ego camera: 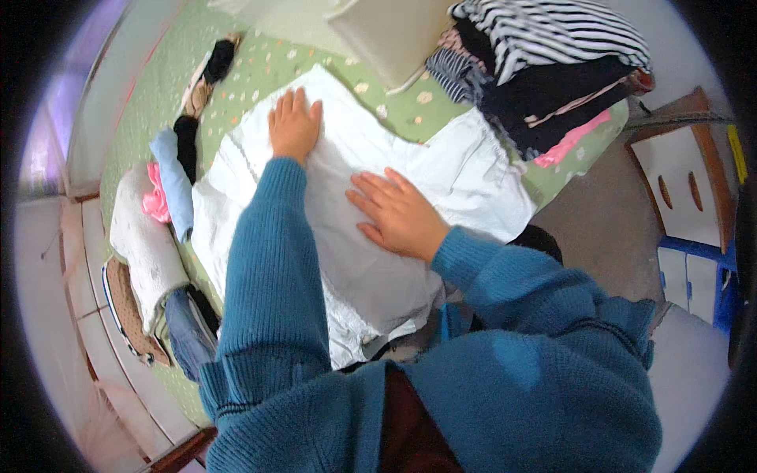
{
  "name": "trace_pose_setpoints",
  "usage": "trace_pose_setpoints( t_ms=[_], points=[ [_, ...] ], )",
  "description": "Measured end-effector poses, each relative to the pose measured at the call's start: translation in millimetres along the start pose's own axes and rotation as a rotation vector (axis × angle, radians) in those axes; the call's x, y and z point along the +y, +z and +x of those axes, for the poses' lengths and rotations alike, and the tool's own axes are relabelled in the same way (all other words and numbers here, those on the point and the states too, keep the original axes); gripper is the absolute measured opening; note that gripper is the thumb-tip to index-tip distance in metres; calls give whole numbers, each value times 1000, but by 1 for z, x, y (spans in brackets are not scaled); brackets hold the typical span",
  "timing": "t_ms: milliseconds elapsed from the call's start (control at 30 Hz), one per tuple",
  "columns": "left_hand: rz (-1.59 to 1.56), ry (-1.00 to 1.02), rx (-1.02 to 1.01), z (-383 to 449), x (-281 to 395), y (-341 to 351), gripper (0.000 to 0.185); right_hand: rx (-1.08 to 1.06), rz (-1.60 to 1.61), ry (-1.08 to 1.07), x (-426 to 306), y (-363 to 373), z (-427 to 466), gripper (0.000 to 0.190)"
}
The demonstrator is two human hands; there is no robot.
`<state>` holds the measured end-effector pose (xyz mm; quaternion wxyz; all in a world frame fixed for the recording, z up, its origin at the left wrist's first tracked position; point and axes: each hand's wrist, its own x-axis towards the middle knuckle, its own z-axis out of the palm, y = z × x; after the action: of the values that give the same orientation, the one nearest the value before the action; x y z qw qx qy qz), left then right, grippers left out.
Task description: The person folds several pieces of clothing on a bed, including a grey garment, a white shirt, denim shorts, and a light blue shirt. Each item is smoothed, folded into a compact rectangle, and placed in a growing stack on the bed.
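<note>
A white garment (355, 148) lies spread over a green patterned bedsheet (272, 65) in front of me. My left hand (294, 127) rests palm down on its upper part, fingers slightly apart and pointing away from me. Lower and to the right, my right hand (399, 216) lies flat on the middle of the cloth with its fingers spread towards the left. Neither hand grips anything. The garment's near edge hangs in folds close to my body, partly hidden by my blue knitted sleeves.
Rolled and folded clothes, among them a light blue roll (172, 180) and a pale grey bundle (142, 224), line the left side. A pile with a black-and-white striped garment (562, 32) sits at the upper right. Beyond the bed's right edge stands a white cabinet (680, 183).
</note>
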<state>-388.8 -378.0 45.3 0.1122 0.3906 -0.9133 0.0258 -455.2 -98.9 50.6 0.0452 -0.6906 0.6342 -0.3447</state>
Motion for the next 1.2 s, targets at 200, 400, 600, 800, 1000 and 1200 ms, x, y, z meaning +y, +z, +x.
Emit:
trace_pose_setpoints(
  t_ms=[200, 400, 600, 800, 1000, 1200],
  points=[
    [-160, -60, 196, -114, 30, -39, 58, -11, 9, 18, 0, -4, 2, 49],
    [-201, -152, 83, -270, 89, -79, 63, 19, -66, -68, -5, 2, 4, 49],
    [-137, -109, 95, -307, 65, -78, 65, -54, -216, -176, 5, -3, -11, 46],
    [-145, -361, 190, -354, 18, -70, 65, -115, -547, 19, 44, -51, -35, 55],
    [28, -604, 198, -411, -46, -74, 62, -95, -681, 134, 80, -85, -54, 55],
    [45, -790, 232, -516, -143, -98, 58, -129, -695, 139, 95, -102, -75, 52]
  ],
)
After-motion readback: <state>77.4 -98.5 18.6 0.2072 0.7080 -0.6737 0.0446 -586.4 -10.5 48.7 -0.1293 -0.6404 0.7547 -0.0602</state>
